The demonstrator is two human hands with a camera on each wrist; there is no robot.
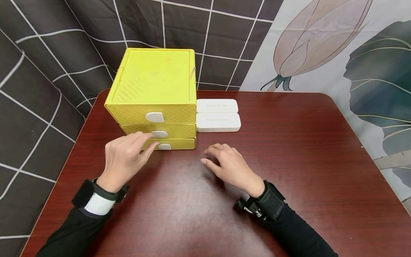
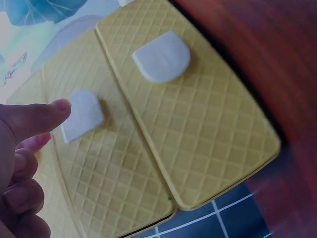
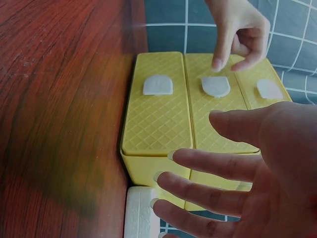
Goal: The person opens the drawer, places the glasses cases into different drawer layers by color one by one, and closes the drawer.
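A yellow box of three drawers (image 1: 151,76) stands on the table, each drawer front bearing a white tab handle. My left hand (image 1: 125,157) is at the middle drawer's handle (image 1: 159,134), with thumb and index finger parted. In the right wrist view, the left hand (image 3: 242,34) is beside that handle (image 3: 216,86) with a small gap showing. The left wrist view has the thumb (image 2: 44,116) overlapping the handle's edge. My right hand (image 1: 229,166) hovers low over the table, right of the drawers, its fingers spread and holding nothing. All drawers look closed.
Two white oblong cases (image 1: 218,122) lie against the right side of the drawer box. The reddish-brown table (image 1: 305,160) extends to the right and front. A dark gridded cloth (image 1: 224,39) and a flower-patterned cloth (image 1: 321,43) hang behind the table.
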